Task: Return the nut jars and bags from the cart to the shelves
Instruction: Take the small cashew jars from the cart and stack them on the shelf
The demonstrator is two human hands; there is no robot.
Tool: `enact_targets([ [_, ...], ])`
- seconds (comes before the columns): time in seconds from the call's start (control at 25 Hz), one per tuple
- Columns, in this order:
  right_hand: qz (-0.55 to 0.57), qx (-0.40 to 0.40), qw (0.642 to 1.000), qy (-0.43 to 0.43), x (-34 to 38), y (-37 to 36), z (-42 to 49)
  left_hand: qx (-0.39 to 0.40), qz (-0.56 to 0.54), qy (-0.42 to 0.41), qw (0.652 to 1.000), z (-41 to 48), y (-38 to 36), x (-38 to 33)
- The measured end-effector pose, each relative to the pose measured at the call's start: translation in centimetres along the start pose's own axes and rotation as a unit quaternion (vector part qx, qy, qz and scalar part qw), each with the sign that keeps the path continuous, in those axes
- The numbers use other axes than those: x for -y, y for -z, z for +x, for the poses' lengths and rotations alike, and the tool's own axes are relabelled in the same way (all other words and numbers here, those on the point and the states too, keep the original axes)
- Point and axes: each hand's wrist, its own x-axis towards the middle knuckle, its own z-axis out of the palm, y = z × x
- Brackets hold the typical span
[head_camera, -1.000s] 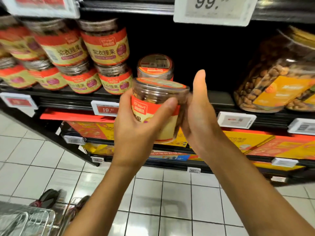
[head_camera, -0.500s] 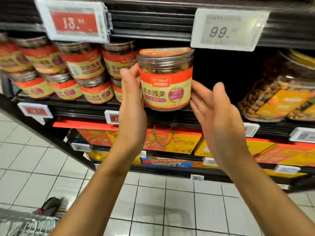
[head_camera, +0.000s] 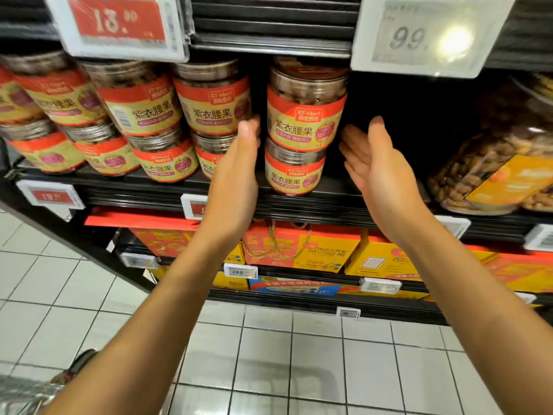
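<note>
Flanking stacked nut jar (head_camera: 305, 115), left hand (head_camera: 236, 175) flat, right hand (head_camera: 377, 172) spread, dark shelf (head_camera: 299, 206) room at right

The jar label (head_camera: 305, 121) reads RT-Mart 紫衣腰果; red tag (head_camera: 116, 22) 13, white tag (head_camera: 425, 34) 99.

A supermarket aisle; black shelves (head_camera: 299, 205) carry rows of identical labelled nut jars (head_camera: 143, 109) stacked two high; a red price tag (head_camera: 119, 22) reading 13 and a white price tag (head_camera: 428, 34) reading 99 clip to the shelf edge above; boxed goods (head_camera: 302, 250) fill the lower shelf; a pale tiled floor (head_camera: 299, 354) lies below; a wire cart (head_camera: 21, 390) shows at bottom left.
</note>
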Motion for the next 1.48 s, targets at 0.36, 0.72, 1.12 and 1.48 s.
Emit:
enact_targets([
  [0.36,0.037,0.017,0.999,-0.009,0.0,-1.8,0.7,-0.017,0.004,-0.008,1.0,-0.4,-0.1,0.6],
  [0.72,0.05,0.036,0.998,-0.001,-0.4,-1.6,0.9,-0.02,-0.038,-0.006,0.999,-0.8,-0.4,1.1],
  [1.12,-0.12,-0.044,0.991,-0.025,1.2,-2.6,-0.5,-0.08,0.049,0.063,0.994,-2.7,0.0,-2.8],
  [1.48,-0.172,0.223,0.959,-0.045,7.2,-7.5,-15.7,-0.283,-0.003,0.113,0.952,-20.8,8.7,-13.2],
])
